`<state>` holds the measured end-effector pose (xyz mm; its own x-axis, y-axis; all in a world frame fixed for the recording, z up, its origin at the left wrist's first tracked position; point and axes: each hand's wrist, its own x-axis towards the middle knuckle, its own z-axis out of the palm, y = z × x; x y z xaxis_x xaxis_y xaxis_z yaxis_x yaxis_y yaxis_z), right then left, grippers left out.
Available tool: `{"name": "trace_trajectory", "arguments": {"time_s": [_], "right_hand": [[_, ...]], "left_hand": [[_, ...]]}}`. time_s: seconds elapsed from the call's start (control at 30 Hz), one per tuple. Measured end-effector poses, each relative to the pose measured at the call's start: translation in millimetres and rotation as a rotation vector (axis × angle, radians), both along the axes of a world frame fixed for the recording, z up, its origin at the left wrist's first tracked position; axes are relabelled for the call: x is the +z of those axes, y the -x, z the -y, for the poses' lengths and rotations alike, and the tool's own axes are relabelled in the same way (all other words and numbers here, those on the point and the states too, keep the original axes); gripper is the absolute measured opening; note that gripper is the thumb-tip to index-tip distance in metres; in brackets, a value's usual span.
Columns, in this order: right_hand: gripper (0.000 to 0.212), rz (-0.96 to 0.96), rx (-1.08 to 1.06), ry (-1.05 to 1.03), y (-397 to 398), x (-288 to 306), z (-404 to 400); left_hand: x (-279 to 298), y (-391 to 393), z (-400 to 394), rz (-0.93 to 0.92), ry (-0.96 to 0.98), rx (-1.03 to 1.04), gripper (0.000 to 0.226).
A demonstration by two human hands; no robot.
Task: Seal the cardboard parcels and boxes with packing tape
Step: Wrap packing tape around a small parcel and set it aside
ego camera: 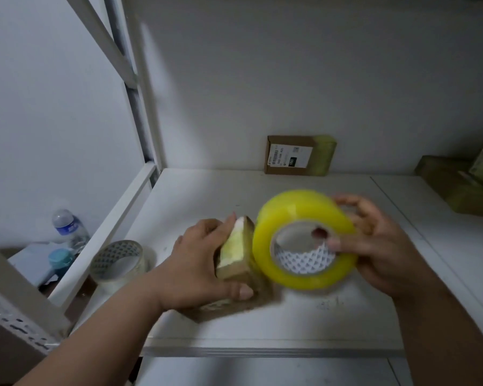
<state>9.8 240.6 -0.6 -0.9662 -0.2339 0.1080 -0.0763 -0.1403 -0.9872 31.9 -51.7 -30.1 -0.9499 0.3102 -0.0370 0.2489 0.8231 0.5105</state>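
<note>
A small parcel [236, 252] is gripped on edge by the left hand [204, 263] on the shelf [290, 324]. Just beside it, the yellow tape roll [304, 239] is held by the right hand [379, 240], thumb hooked in the core. Tape could wrinkle or stick askew if the tilted parcel slips.

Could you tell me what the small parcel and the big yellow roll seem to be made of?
Small parcel: apparently brown cardboard, with glossy yellowish tape on its face. Yellow roll: shiny translucent plastic packing tape wound on a white patterned core, probably card.
</note>
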Motion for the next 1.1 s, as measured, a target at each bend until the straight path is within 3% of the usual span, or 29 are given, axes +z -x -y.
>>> {"name": "trace_trajectory", "arguments": {"time_s": [0.1, 0.2, 0.53, 0.77, 0.83, 0.93, 1.1], "right_hand": [[0.091, -0.133, 0.01, 0.144, 3, 35, 14], [0.075, -0.153, 0.092, 0.157, 9, 45, 41], [0.077, -0.217, 0.287, -0.149, 6, 43, 85], [0.075, -0.283, 0.234, -0.195, 1, 49, 81], [0.077, -0.269, 0.198, -0.226, 4, 50, 64], [0.078, -0.156, 0.217, -0.358, 9, 37, 40], [0.071, -0.02, 0.307, -0.567, 11, 6, 17]], "left_hand": [[7, -1, 2, 0.017, -0.453, 0.019, 0.122], [-5, -7, -1, 0.062, -0.616, 0.022, 0.125], [16, -9, 17, 0.117, -0.71, -0.026, 0.091], [6, -11, 41, 0.124, -0.626, 0.044, 0.098], [4, -14, 50, 0.121, -0.644, 0.091, 0.11], [1, -17, 56, 0.148, -0.678, 0.121, 0.121], [2, -15, 54, 0.153, -0.654, 0.115, 0.121]]}}
